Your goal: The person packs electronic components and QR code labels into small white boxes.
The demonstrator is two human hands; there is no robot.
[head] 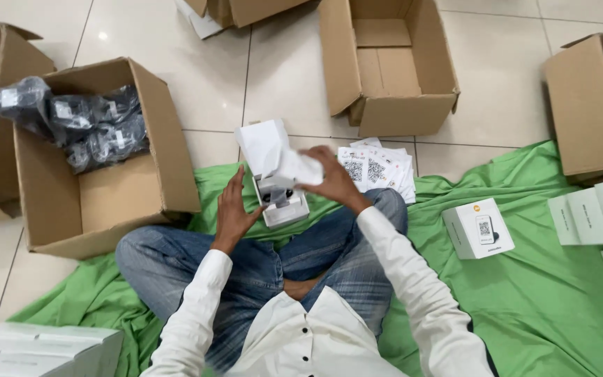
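- Nearest, a stack of white boxes (43, 345) is seen at the near left, on the edge of the green cloth (546, 307).
- The small white carton (284, 202) is kept on the cloth before the crossed legs, its lid (263, 145) raised; something dark lies inside.
- The left hand (235, 209) is laid against the carton's left side, fingers spread apart; a firmer brace there would probably keep it square.
- A white insert (294, 167) is clamped in the right hand (333, 180) above the opening; it is best lowered level.
- Further right, a sealed white box (477, 228) is set down.
- Beyond, printed cards (378, 167) and an open cardboard box (385, 63) are found.
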